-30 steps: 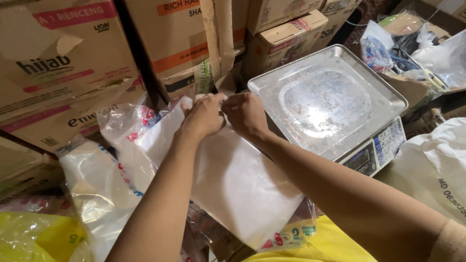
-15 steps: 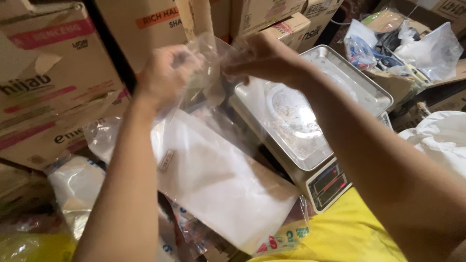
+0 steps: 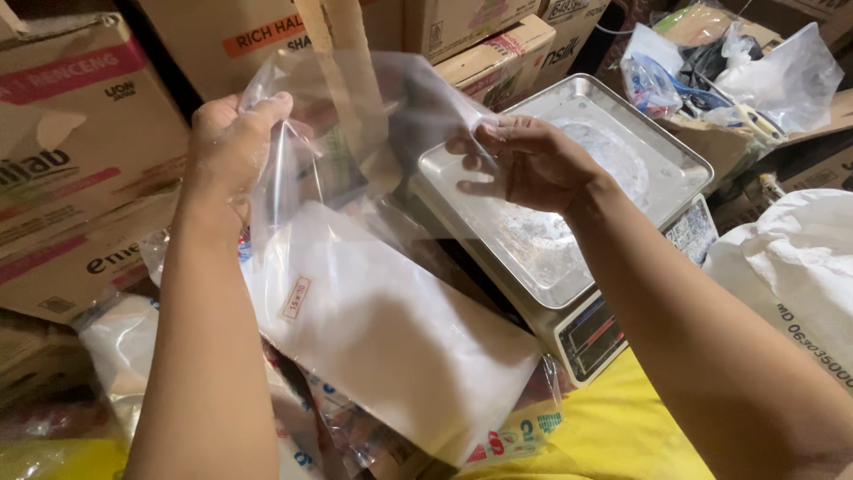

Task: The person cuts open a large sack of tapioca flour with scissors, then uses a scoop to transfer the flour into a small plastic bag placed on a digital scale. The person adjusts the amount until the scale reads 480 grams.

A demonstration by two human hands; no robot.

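Observation:
My left hand point(image 3: 233, 140) and my right hand point(image 3: 526, 162) each pinch one side of the mouth of a clear plastic bag point(image 3: 360, 116), pulling it wide in the air. Under the bag lies a flat stack of more clear bags point(image 3: 382, 324) with a small label near its left edge. Behind my right hand sits a digital scale whose steel tray point(image 3: 640, 151) is dusted with white powder; its display panel point(image 3: 591, 338) faces me.
Cardboard cartons point(image 3: 80, 160) are stacked on the left and at the back. A white sack point(image 3: 791, 276) lies at the right. Plastic bags with goods point(image 3: 755, 71) fill the far right corner. Yellow cloth point(image 3: 586, 436) shows at the bottom.
Both hands lifted a clear bag off the stack, raised it and drew apart, spreading its mouth. The view shifted down and left.

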